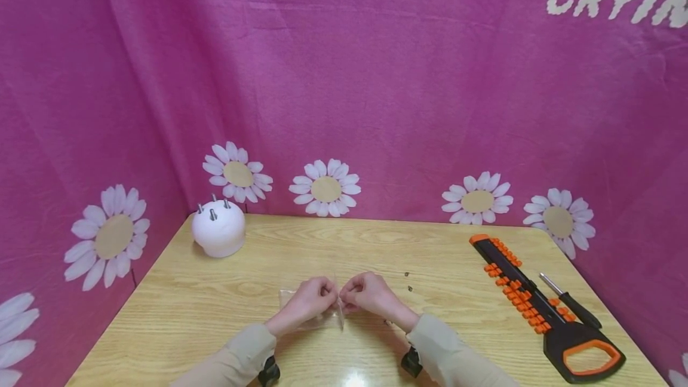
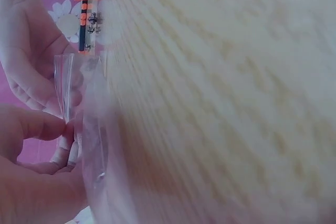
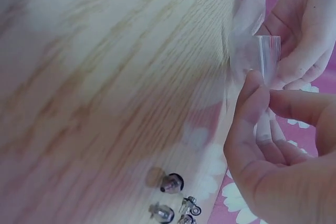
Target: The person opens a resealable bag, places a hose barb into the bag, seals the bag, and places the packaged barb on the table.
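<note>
Pinching is done by both hands at the lip of a clear plastic bag [image 1: 319, 321], its film gripped between thumb and fingers of the left hand [image 1: 312, 298] and, just beside, of the right hand [image 1: 371, 292]. Held from both sides, the zip strip [image 3: 268, 56] is presumably steadied, since such limp film would fold if gripped from one side only. The bag's body is seen spread below the left hand, over the middle of the worktop [image 1: 371, 249]; whether anything lies inside cannot be told. Beyond the right hand, towards the right edge, a few small metal fittings [image 3: 172, 183] are scattered, within easy reach, it seems. Farther out, a black-and-orange rack [image 1: 577, 339] is laid along the right edge, with a screwdriver [image 1: 580, 310] set between it and that edge, perhaps so that the middle is left free for handwork. Near the far left corner, a white rounded body [image 1: 219, 235] is stood with its threaded posts [image 1: 213, 215] upward, possibly so that they are not leaned on.
</note>
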Motion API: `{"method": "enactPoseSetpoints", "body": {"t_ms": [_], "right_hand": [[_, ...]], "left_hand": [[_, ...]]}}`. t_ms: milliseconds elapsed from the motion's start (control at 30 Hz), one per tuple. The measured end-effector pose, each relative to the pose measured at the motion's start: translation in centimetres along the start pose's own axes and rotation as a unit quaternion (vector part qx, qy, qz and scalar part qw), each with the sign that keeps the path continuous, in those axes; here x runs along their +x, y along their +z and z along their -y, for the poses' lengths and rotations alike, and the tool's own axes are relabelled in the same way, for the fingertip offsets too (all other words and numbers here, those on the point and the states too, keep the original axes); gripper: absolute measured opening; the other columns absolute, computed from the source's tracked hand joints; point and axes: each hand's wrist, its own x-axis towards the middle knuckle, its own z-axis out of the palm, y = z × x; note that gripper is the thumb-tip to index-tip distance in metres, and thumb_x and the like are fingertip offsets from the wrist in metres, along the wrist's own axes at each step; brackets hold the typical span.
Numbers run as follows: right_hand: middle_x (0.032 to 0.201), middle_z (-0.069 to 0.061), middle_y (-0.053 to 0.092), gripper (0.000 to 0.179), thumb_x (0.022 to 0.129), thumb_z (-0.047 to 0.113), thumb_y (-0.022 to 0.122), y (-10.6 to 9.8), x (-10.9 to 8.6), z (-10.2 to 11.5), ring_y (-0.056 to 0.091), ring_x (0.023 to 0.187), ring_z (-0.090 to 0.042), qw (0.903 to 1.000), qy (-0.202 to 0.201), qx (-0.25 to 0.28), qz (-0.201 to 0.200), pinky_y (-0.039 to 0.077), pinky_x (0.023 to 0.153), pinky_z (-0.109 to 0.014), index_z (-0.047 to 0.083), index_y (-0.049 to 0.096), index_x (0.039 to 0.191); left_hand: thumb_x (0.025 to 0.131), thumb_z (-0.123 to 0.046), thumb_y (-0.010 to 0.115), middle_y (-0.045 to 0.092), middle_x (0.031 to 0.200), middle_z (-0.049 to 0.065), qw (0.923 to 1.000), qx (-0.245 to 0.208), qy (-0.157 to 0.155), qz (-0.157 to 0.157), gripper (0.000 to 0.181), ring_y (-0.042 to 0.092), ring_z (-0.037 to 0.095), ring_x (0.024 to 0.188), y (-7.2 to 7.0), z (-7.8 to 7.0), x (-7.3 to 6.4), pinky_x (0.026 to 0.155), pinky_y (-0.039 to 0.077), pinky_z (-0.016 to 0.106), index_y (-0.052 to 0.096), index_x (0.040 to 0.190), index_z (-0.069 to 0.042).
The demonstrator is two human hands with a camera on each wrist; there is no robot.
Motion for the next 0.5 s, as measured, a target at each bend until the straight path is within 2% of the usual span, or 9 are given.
{"method": "enactPoseSetpoints", "body": {"t_ms": [267, 500], "right_hand": [[0.080, -0.015, 0.075, 0.012, 0.089, 0.002, 0.064, 0.18, 0.22, -0.26, 0.072, 0.066, -0.015, 0.9998, 0.007, 0.017, -0.010, 0.060, 0.064, -0.028, -0.007, 0.073, 0.090], [0.081, -0.016, 0.075, 0.012, 0.089, 0.003, 0.066, 0.19, 0.22, -0.26, 0.072, 0.065, -0.015, 0.9996, 0.014, 0.022, -0.014, 0.060, 0.064, -0.028, -0.005, 0.074, 0.090]], "left_hand": [[0.090, -0.007, 0.060, 0.061, 0.076, 0.004, 0.9991, 0.030, 0.028, 0.002, 0.009, 0.051, 0.010, 0.066, 0.03, 0.12, 0.15, 0.056, 0.040, 0.017, 0.063, 0.089, 0.001], [0.090, -0.004, 0.057, 0.058, 0.076, 0.002, 0.9971, 0.047, 0.059, 0.009, 0.007, 0.048, 0.009, 0.067, -0.15, -0.03, 0.06, 0.057, 0.038, 0.016, 0.061, 0.086, 0.000]]}}
